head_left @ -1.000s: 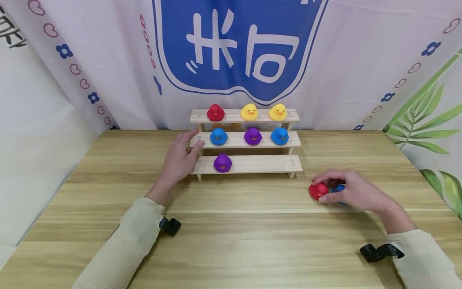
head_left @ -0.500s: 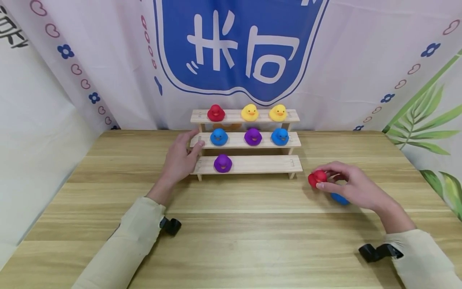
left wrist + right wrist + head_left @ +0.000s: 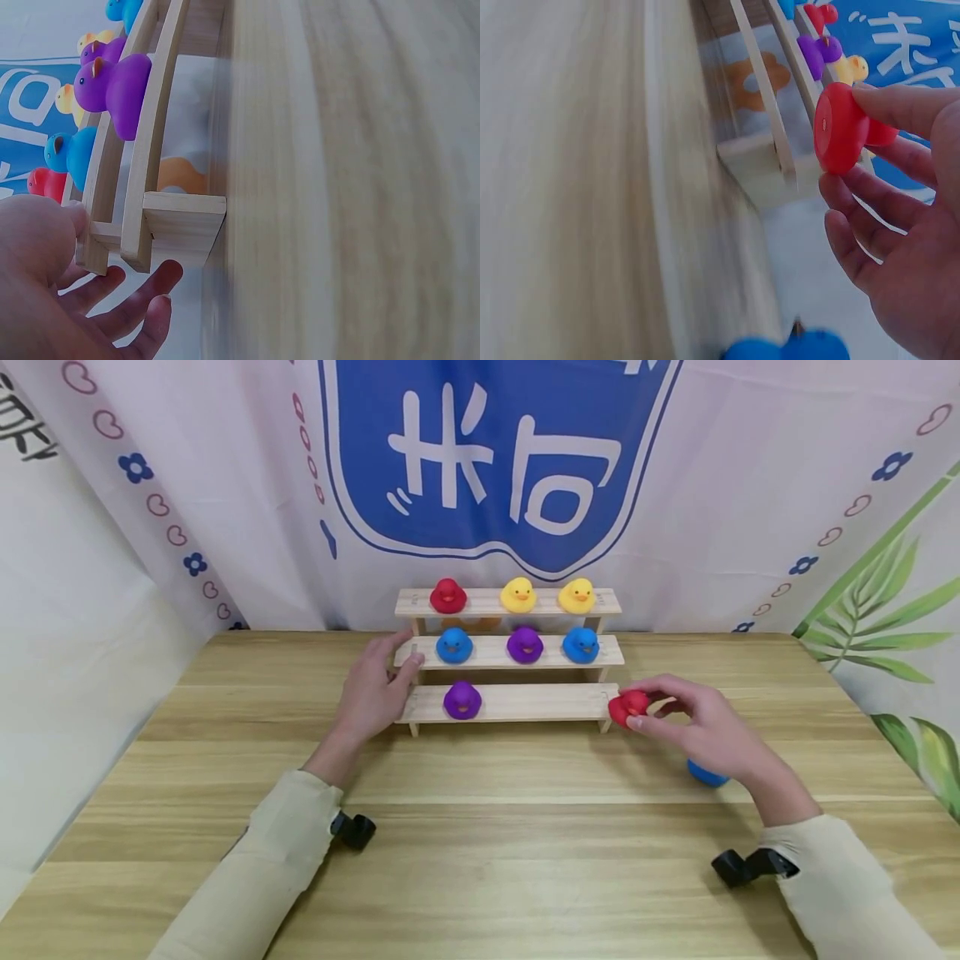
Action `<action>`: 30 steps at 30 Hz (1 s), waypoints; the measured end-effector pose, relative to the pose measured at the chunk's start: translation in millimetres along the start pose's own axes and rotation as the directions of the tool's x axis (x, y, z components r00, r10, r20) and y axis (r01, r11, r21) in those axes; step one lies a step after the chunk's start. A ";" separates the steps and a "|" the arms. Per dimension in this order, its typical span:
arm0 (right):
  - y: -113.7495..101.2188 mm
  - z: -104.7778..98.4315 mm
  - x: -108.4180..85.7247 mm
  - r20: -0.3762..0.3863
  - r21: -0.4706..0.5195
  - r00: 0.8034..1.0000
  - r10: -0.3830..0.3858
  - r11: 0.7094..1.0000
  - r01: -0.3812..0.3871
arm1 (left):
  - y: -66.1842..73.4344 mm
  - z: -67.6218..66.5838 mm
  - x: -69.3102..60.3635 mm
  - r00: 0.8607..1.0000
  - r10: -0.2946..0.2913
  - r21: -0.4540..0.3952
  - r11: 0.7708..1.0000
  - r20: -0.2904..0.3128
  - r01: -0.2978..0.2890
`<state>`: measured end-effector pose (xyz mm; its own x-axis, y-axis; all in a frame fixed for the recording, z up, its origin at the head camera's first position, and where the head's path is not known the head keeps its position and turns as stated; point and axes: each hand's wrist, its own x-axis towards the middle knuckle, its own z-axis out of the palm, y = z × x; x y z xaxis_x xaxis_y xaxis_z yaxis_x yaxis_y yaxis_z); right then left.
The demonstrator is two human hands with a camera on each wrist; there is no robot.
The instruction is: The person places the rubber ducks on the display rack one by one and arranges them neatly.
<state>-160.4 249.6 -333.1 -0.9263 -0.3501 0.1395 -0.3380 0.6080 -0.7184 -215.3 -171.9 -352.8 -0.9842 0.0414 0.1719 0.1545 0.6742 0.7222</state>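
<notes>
My right hand (image 3: 697,718) pinches a red rubber duck (image 3: 628,707) between thumb and fingers, by the right end of the lowest step of a three-step wooden stand (image 3: 540,703). In the right wrist view the duck's flat base (image 3: 832,129) shows, held up off the table. My left hand (image 3: 375,683) grips the stand's left end, its thumb over the middle step and other fingers at the side. The lowest step bears a purple duck (image 3: 462,700). Along the middle step sit a blue duck (image 3: 454,645), a purple duck (image 3: 525,645) and another blue duck (image 3: 581,645).
On the top step are a red duck (image 3: 447,596) and two yellow ducks (image 3: 518,595). Another blue duck (image 3: 707,774) lies on the wooden table (image 3: 480,860) below my right hand. A printed curtain (image 3: 262,485) hangs behind the stand.
My right hand has lifted the red duck off the table and carried it left and away from me to the stand's lowest step. The blue duck stays behind. My left hand has not moved.
</notes>
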 end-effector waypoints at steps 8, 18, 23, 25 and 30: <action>-16.4 17.1 20.7 0.023 0.040 1.000 -0.006 0.999 0.005 | 0.2 -0.4 -1.3 1.000 -0.004 -0.002 1.000 0.002 0.004; -26.7 39.0 41.3 0.026 0.069 0.997 -0.066 0.996 0.064 | 0.5 0.0 -0.1 1.000 0.014 0.001 1.000 -0.006 -0.014; -34.1 50.2 49.4 0.043 0.091 0.998 -0.053 0.995 0.049 | -0.2 0.2 0.6 1.000 0.006 0.002 1.000 -0.007 -0.006; -37.2 55.7 52.1 0.052 0.101 0.998 -0.047 0.994 0.041 | -0.1 0.0 0.5 1.000 0.005 0.002 1.000 -0.006 -0.005; -43.7 68.1 57.3 0.067 0.110 0.997 -0.028 0.994 0.020 | 1.0 -0.6 -0.5 1.000 0.004 0.001 1.000 -0.002 -0.004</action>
<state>-187.3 154.5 -340.1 -0.9034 -0.4135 0.1134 -0.3362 0.5188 -0.7860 -214.6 -171.7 -351.7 -0.9834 0.0423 0.1762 0.1582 0.6746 0.7211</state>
